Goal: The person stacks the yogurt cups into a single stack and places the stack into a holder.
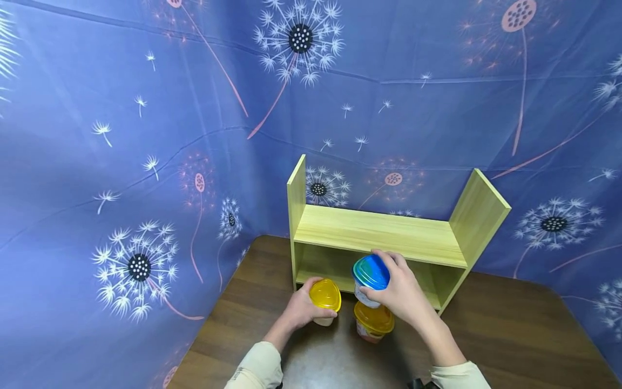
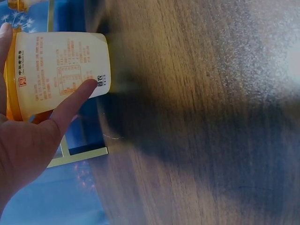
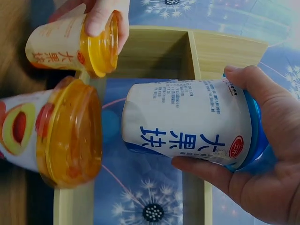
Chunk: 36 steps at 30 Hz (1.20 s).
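My left hand (image 1: 302, 309) grips a pale yogurt-style cup with a clear yellow lid (image 1: 324, 294), its thumb and fingers round the rim. In the left wrist view this cup (image 2: 61, 70) shows small orange print, and a finger lies along its side. My right hand (image 1: 402, 290) holds a white cup with a blue lid (image 1: 371, 272), gripping it near the lid, as the right wrist view shows the cup (image 3: 183, 124). Below it stands another cup with an orange lid (image 1: 374, 319), untouched, with fruit printed on its wall (image 3: 21, 126). Whether the left cup touches the table cannot be told.
A pale wooden shelf unit (image 1: 379, 229) with upright side panels stands just behind the cups, on a brown wooden table (image 1: 515, 329). A blue cloth with dandelion print (image 1: 218, 135) hangs behind and at the left.
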Each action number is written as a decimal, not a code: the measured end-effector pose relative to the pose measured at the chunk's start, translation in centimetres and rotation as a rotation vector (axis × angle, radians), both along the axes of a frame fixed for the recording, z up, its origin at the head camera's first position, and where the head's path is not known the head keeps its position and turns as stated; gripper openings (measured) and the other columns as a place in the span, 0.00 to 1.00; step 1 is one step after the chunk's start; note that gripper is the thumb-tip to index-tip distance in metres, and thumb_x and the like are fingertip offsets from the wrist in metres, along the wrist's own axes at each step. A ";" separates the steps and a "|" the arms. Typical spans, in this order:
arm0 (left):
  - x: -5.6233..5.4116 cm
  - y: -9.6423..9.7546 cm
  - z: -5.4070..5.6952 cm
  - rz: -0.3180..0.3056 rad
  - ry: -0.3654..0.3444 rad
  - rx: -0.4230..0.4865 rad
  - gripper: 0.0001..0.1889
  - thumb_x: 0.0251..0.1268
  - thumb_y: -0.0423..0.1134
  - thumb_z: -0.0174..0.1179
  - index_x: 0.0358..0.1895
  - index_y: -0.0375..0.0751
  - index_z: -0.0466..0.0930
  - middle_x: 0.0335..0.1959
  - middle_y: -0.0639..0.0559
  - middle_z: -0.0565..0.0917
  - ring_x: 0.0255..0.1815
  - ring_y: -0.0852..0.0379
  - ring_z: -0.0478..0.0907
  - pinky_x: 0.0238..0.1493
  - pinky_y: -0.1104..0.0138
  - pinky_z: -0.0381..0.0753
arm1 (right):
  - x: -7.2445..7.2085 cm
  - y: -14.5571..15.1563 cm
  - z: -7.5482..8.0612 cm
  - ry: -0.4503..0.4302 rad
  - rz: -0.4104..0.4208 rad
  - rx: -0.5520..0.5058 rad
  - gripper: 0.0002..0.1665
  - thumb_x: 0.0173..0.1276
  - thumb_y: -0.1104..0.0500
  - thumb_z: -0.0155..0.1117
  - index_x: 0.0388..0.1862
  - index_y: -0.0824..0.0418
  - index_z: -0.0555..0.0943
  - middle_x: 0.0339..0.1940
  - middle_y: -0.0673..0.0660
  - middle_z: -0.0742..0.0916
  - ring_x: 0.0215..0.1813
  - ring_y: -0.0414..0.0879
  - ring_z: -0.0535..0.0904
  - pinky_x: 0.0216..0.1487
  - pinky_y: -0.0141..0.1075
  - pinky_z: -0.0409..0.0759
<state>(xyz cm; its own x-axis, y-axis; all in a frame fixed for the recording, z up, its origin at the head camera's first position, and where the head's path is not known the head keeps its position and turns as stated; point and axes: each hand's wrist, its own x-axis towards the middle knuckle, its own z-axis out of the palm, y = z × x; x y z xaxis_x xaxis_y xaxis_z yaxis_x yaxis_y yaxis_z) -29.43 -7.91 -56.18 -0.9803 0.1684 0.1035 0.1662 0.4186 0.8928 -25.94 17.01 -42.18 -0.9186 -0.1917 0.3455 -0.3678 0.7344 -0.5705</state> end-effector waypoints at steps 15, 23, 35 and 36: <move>-0.4 -0.3 -0.2 -0.006 -0.021 -0.016 0.48 0.39 0.47 0.85 0.68 0.48 0.69 0.52 0.48 0.81 0.44 0.52 0.78 0.48 0.57 0.80 | -1.4 -4.5 -0.7 -0.081 0.078 -0.007 0.51 0.52 0.50 0.82 0.74 0.54 0.69 0.66 0.66 0.72 0.56 0.64 0.77 0.48 0.56 0.83; -0.4 -0.2 -0.5 -0.024 -0.012 0.008 0.46 0.39 0.46 0.85 0.67 0.51 0.70 0.49 0.52 0.81 0.45 0.53 0.77 0.47 0.58 0.79 | -1.9 -6.1 -1.2 -0.112 0.097 -0.023 0.51 0.52 0.49 0.83 0.74 0.52 0.70 0.65 0.64 0.73 0.54 0.61 0.78 0.48 0.54 0.83; -0.3 -0.5 -0.3 -0.060 -0.010 0.046 0.49 0.42 0.48 0.84 0.72 0.56 0.67 0.52 0.56 0.83 0.52 0.53 0.79 0.55 0.53 0.78 | -2.6 -7.8 -1.7 -0.090 0.113 -0.029 0.51 0.50 0.48 0.84 0.73 0.50 0.71 0.64 0.62 0.74 0.54 0.60 0.78 0.47 0.53 0.83; -0.3 -0.5 -0.3 -0.061 -0.011 0.045 0.50 0.42 0.48 0.83 0.72 0.56 0.66 0.53 0.56 0.83 0.53 0.53 0.79 0.56 0.53 0.78 | -2.6 -7.9 -1.8 -0.090 0.114 -0.029 0.51 0.50 0.48 0.84 0.73 0.50 0.71 0.64 0.62 0.74 0.54 0.60 0.78 0.47 0.54 0.83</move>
